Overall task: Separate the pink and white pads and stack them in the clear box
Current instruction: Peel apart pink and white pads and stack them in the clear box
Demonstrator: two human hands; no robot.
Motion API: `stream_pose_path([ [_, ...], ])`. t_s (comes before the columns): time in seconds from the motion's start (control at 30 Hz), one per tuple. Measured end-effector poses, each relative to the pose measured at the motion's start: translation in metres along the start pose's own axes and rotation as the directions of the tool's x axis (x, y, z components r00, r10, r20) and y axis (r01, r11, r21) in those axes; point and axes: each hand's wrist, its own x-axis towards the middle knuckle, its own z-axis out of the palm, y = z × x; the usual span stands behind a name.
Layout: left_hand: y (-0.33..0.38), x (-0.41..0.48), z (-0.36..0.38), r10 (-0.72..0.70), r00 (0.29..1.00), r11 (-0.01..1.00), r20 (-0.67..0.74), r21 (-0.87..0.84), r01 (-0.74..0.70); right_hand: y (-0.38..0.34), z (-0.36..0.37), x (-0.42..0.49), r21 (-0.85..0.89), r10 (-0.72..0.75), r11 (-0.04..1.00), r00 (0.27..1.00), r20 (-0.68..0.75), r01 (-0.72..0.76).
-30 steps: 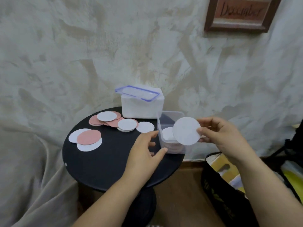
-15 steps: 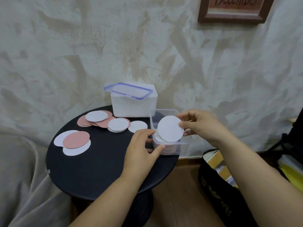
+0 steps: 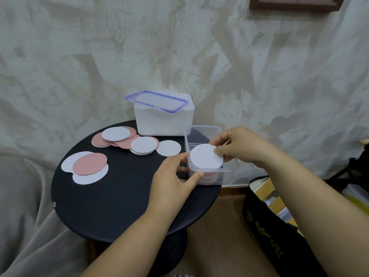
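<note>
Head view: nearest the camera, two bare forearms reach in over the round black tabletop (image 3: 103, 204). The left hand (image 3: 171, 176) grips the near left corner of the clear box (image 3: 229, 172), thumb on the front wall and fingers curled at the rim. The right hand (image 3: 237, 145) pinches a white pad (image 3: 205, 159) by its right edge between thumb and fingers, holding it roughly flat at the box's rim, over the near half of the box. Through the box's front wall a stack (image 3: 208, 177) of pads shows (pinkish and white edges, count unclear). The box sits at the tabletop's right edge, partly overhanging it.

Left of the box, well apart, a pink pad (image 3: 89, 163) lies across two white ones. Just left of the box's far corner is a single white pad (image 3: 168, 148), touching a short white stack (image 3: 143, 145) that rests on pink pads; farther left another white pad (image 3: 115, 133) tops more pink ones.

Behind the box, touching its far left corner, stands a white tub (image 3: 163, 122) with a blue-rimmed lid (image 3: 156, 101) lying askew on top. To the box's right, lower down, a black bag (image 3: 265, 226) sits on the floor. A marbled wall (image 3: 179, 47) is at the back.
</note>
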Motion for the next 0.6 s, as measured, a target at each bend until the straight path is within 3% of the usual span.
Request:
stream_pose_path([
  [0.6,-0.0021,-0.0037,0.0003,-0.006,1.000,1.000,0.009,0.002,0.006,-0.0028,0.0027,-0.0043,-0.207,-0.039,0.977,0.998,0.040,0.046],
])
